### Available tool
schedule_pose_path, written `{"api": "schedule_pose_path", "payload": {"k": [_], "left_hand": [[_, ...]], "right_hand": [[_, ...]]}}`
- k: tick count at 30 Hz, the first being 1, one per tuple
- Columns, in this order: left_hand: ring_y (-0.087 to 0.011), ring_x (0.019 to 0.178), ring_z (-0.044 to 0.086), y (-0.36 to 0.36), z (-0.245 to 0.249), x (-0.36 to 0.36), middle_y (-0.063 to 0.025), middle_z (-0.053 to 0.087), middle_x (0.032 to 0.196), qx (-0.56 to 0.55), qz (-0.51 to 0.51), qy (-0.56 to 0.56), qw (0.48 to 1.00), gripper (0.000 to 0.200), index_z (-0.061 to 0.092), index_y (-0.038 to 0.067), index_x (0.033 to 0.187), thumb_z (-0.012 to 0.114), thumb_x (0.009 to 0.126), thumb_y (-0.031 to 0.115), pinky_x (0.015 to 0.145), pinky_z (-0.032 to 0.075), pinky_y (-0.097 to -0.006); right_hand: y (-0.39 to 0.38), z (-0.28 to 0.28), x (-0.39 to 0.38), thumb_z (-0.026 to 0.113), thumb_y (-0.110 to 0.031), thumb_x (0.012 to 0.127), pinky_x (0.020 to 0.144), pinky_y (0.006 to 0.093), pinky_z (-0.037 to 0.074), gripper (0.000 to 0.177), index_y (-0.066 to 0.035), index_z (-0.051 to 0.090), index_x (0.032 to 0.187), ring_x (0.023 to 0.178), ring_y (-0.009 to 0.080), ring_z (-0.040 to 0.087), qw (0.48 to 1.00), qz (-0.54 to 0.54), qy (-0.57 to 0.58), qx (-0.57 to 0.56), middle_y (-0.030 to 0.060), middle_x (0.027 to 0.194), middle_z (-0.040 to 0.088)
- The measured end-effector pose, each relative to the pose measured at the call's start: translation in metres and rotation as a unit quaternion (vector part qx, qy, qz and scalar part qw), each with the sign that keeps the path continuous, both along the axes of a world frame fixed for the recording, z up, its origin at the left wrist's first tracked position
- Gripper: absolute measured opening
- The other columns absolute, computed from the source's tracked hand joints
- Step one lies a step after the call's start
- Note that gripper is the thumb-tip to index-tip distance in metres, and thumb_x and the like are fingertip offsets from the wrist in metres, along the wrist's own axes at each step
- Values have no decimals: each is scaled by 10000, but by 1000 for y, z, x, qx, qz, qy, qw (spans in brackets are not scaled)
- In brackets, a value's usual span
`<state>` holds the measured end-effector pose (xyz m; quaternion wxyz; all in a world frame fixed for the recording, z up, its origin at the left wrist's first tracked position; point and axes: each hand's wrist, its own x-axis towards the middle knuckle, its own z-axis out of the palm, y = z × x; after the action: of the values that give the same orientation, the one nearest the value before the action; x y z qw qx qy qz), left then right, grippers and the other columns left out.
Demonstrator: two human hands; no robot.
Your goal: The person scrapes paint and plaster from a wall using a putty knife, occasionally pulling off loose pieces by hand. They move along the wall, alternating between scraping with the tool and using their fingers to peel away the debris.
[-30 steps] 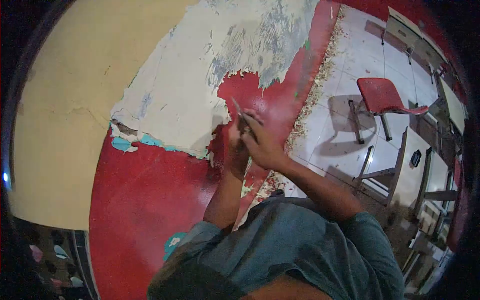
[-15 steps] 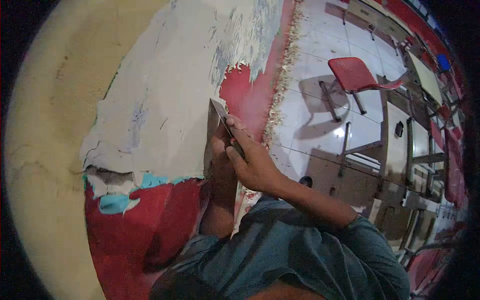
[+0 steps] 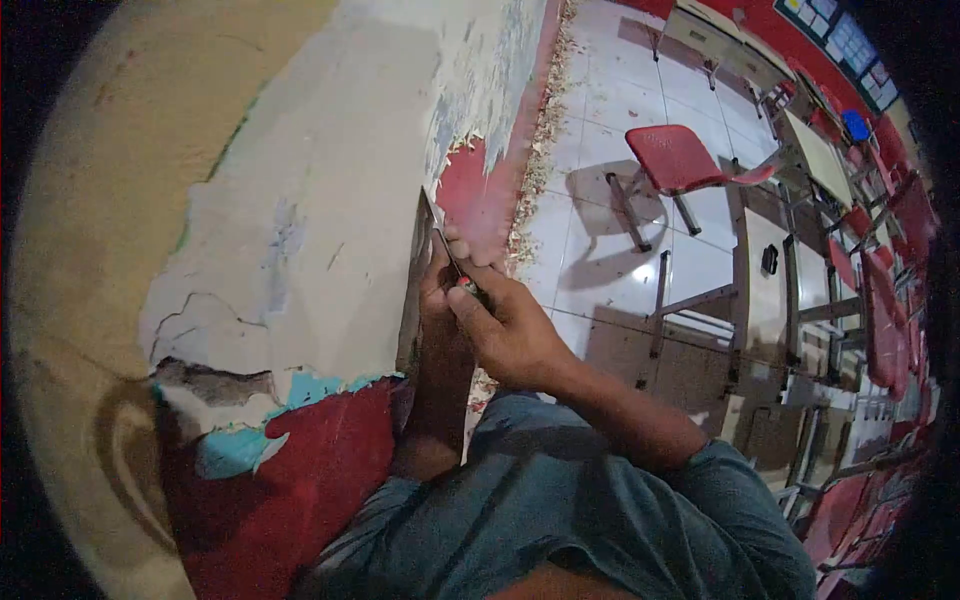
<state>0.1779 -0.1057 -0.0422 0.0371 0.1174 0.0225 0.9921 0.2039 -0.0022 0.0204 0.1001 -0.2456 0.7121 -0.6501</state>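
A putty knife, its thin metal blade seen nearly edge-on, has its tip against the wall where cream paint meets a bare red patch. My right hand is closed round its handle, thumb on top and fingertips along the blade. Just left of it, my left hand is closed at the lower part of the same tool, partly hidden behind the blade and my right hand. The wall's cream coat is cracked and chipped low down, with turquoise bits above dark red paint.
Paint flakes lie along the foot of the wall on the white tiled floor. To the right stand a red chair, several desks, including a pale one, and more red chairs further off.
My view has shifted, so the chairs and floor sit further left. Both hands remain at the putty knife, whose blade tip stays at the edge of the red patch.
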Motion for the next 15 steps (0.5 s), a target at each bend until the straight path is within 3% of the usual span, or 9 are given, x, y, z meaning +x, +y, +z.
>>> {"api": "schedule_pose_path", "payload": {"k": [3,6,7,10,12,14,15], "left_hand": [[-204,888,574,-7,6,3,-32,602,918,21,-33,6,999,282,537,67,1093,403,963,278,826,481,-381],[-204,915,570,-6,0,-6,-36,595,969,-5,5,64,998,268,515,35,1143,474,932,195,875,459,-403],[-195,916,569,0,1,-2,-44,586,1001,-73,59,77,993,274,504,13,1154,516,891,87,895,445,-418],[-156,963,520,1,-7,-4,-23,546,1034,-45,3,148,988,329,454,63,1194,440,878,156,923,374,-349],[-168,918,528,-6,-8,1,-31,538,982,-155,73,87,981,354,460,56,1181,519,838,120,906,394,-367],[-178,859,547,-4,-1,-1,-38,550,959,-51,51,22,997,476,466,41,1191,689,773,85,867,441,-381],[-174,852,541,-3,-1,2,-33,546,947,-91,77,30,992,463,465,43,1182,684,777,89,856,440,-370]], "right_hand": [[0,4,-7,445,-127,914,1041,347,280,426,126,390,1252,1226,298,412,995,-12,93,26,248,1278,454],[-1,1,-5,449,-129,906,1028,353,294,426,133,398,1238,1198,315,434,994,-32,103,10,259,1268,456],[3,-4,-5,450,-128,903,1021,353,301,427,134,400,1236,1184,317,445,995,-35,96,9,264,1261,458],[4,-8,-11,452,-124,894,1009,352,315,431,133,400,1237,1152,326,465,996,-19,86,10,273,1247,462],[5,-1,-7,452,-121,892,1004,352,321,423,129,408,1229,1141,328,471,997,-9,72,13,272,1231,470],[5,13,-4,450,-120,893,998,353,327,403,126,425,1211,1138,324,472,997,-13,70,11,264,1206,485],[6,11,-2,451,-122,893,1000,356,325,398,125,429,1204,1141,325,468,998,-10,58,14,264,1194,491]]}}
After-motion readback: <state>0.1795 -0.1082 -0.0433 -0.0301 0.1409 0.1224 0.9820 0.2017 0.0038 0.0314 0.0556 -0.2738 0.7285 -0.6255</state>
